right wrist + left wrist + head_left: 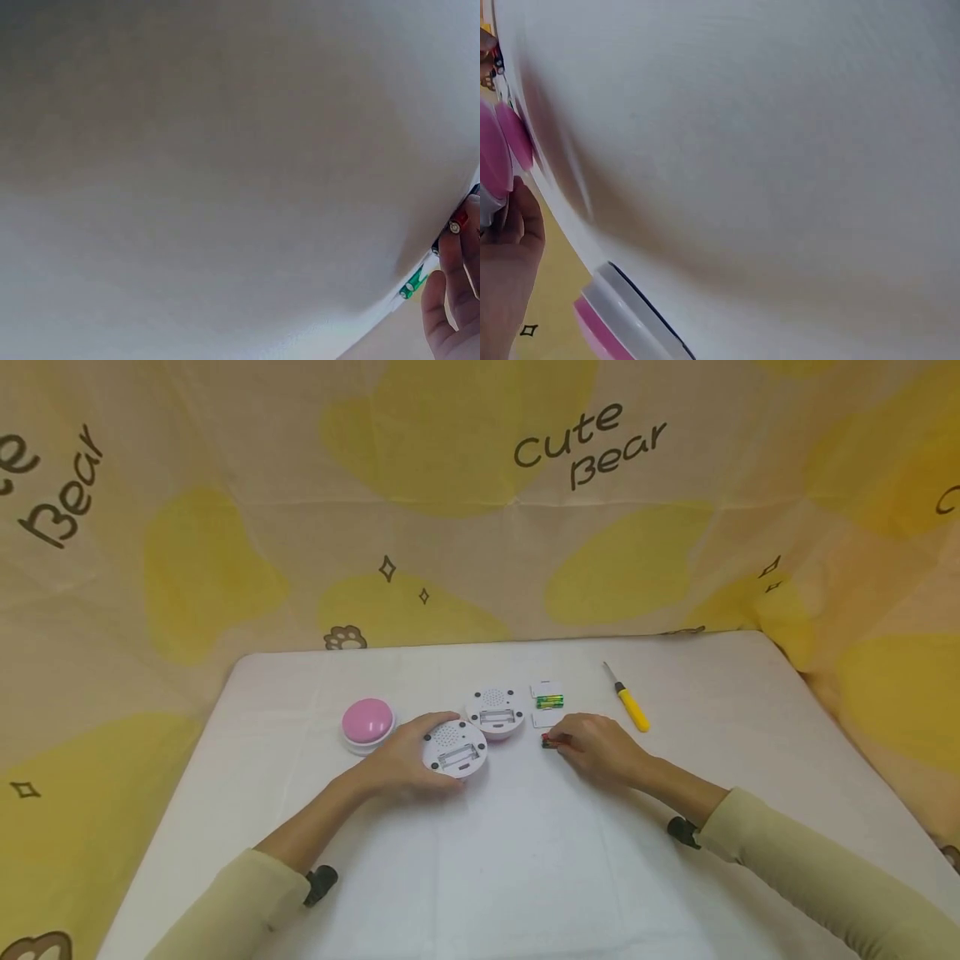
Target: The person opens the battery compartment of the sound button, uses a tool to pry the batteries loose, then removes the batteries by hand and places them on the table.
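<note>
Here, left grip (400, 760): curled round the rim of a white disc-shaped device (453, 746) at mid-frame, spread as wide as its body; the underside is turned up, presumably so that the uncovered battery bay (458, 760) can be reached.
Right grip (600, 750): nearly closed, right of centre; a red battery (550, 742) is pinched at the fingertips, but whether a second cell is held cannot be told.
Second device (495, 699): laid bay-up just behind the held one.
Pink-topped device (367, 720): set dome-up, left of centre.
Covers (545, 688) and green batteries (550, 702): grouped right of centre, probably for easy reach.
Screwdriver (633, 707): laid farther right, seemingly out of the way.
Table (487, 868): white, faintly creased.
Room: screened by hanging cloth (457, 443), yellow-patched, printed "Cute Bear".
</note>
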### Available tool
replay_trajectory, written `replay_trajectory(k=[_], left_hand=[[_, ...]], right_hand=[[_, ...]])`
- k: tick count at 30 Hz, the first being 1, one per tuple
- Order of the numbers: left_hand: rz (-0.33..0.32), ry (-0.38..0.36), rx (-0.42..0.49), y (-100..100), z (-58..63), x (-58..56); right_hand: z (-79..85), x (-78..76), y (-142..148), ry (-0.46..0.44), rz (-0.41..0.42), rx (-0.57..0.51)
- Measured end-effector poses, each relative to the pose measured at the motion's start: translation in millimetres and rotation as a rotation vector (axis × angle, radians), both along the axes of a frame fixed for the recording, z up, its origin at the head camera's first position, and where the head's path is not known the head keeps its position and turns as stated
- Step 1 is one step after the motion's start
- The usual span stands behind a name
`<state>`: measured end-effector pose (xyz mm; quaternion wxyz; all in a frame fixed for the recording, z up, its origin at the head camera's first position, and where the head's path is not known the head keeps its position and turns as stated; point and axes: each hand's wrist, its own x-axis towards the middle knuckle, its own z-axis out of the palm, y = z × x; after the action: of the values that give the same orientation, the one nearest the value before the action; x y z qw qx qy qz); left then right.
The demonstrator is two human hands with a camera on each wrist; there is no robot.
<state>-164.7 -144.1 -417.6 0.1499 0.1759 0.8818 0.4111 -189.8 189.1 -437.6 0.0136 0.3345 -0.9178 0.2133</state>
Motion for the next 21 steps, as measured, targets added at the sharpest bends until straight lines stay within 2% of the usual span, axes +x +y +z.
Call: replay_trajectory(k=[6, 10, 16, 21], left_hand=[[0.074, 0.004, -0.037, -5.4, -3.6, -5.1], [0.087, 0.009, -0.038, -6.6, -3.9, -8.4], [0.116, 0.021, -0.023, -7.3, -2.2, -12.6], [0.168, 0.038, -0.046, -7.1, -3.8, -16.5]], right_hand=[[1.0, -0.3, 0.3, 0.004, 0.002, -0.006], [4.5, -2.7, -1.4, 0.024, 0.001, -0.035], [16.5, -6.4, -4.2, -0.017, -0.083, -0.104], [24.3, -9.8, -6.7, -0.038, -0.122, -0.12]])
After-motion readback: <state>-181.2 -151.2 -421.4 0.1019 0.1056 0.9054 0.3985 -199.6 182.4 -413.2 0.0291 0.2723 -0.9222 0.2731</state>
